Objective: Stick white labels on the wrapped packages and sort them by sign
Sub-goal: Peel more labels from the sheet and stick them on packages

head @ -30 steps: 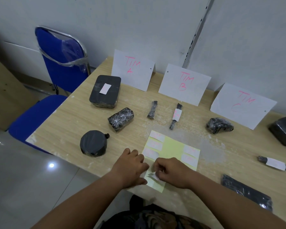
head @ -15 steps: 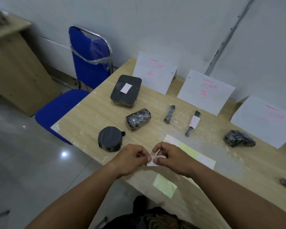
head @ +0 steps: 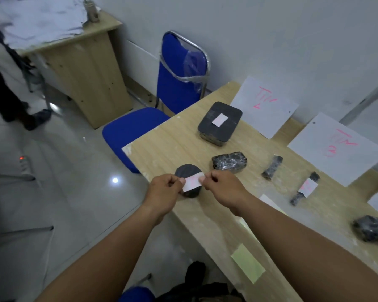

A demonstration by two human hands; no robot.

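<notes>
Fingers of the left hand (head: 162, 190) and the right hand (head: 225, 188) pinch opposite ends of a white label (head: 192, 182), holding it taut just over the round wrapped package (head: 188, 170). Just beyond that package lies a lumpy wrapped package (head: 229, 162).

The label (head: 192, 182) I hold white with a faint pink tint, round package (head: 187, 171) matte black, desk (head: 175, 140) pale wood grain, chair (head: 135, 127) blue, signs (head: 264, 106) white with pink lettering, backing sheet (head: 248, 265) yellow-green
</notes>
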